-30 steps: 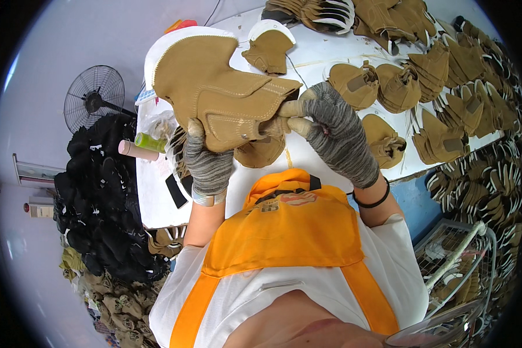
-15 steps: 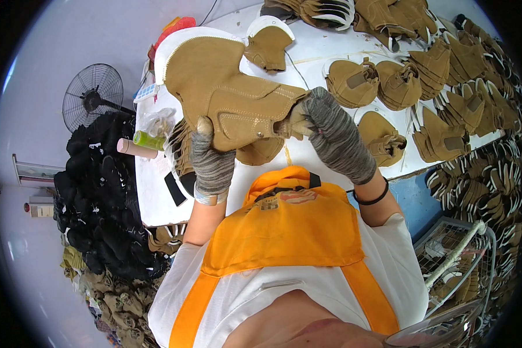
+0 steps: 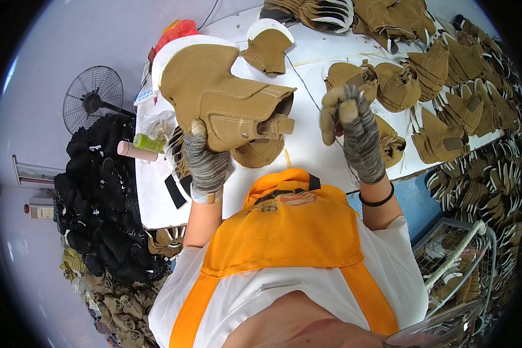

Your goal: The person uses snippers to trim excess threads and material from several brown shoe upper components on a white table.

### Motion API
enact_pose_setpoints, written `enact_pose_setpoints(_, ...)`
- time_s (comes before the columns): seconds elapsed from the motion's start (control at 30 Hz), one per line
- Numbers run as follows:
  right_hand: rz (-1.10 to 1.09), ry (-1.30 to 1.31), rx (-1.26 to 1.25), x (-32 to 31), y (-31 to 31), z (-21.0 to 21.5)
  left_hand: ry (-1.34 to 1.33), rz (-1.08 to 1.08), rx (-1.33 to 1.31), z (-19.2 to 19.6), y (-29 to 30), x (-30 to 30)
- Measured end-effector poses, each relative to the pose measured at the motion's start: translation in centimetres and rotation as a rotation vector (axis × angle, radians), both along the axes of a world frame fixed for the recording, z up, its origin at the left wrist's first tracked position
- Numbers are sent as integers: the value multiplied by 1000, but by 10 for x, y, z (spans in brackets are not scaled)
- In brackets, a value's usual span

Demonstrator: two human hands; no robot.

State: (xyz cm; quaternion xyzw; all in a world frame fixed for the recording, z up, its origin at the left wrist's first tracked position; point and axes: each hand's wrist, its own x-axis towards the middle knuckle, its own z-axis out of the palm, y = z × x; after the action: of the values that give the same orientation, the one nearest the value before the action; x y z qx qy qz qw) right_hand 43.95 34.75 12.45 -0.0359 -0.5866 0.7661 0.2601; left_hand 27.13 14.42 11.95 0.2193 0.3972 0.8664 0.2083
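Observation:
A tan boot upper (image 3: 206, 81) with stitched seams and a white curved edge hangs over the table, its ankle opening turned to the right. Gripping its lower side is my left hand (image 3: 206, 162), in a grey knitted glove with the thumb on the near face. My right hand (image 3: 356, 130), gloved alike, is held up to the right of the upper and apart from it. Its fingers are curled together; a small dark-reddish bit shows at them, too little to name. Beneath the held upper, another tan upper (image 3: 258, 153) lies partly hidden.
On the white table (image 3: 307, 165) stand several tan uppers (image 3: 397, 87) in stacks to the right. A smaller upper (image 3: 268, 49) lies at the back. A pink bottle (image 3: 134, 149) and green roll (image 3: 149, 142) sit at the left edge, beside a fan (image 3: 93, 98) and black heap (image 3: 104, 191).
My right hand has let go of the upper's ankle opening and drawn away to the right, its fingers curling up. The upper, still in my left hand, has shifted slightly left.

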Motion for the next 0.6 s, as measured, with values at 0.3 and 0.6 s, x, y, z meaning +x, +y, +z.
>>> enact_pose_setpoints(0.3, -258, -153, 768, -3, -7, -7, -6, -21, -17, 2, 1, 1)
enact_pose_setpoints(0.6, -171, -174, 1074, -3, -5, 4, 3, -58, -43, -4, -5, -1)
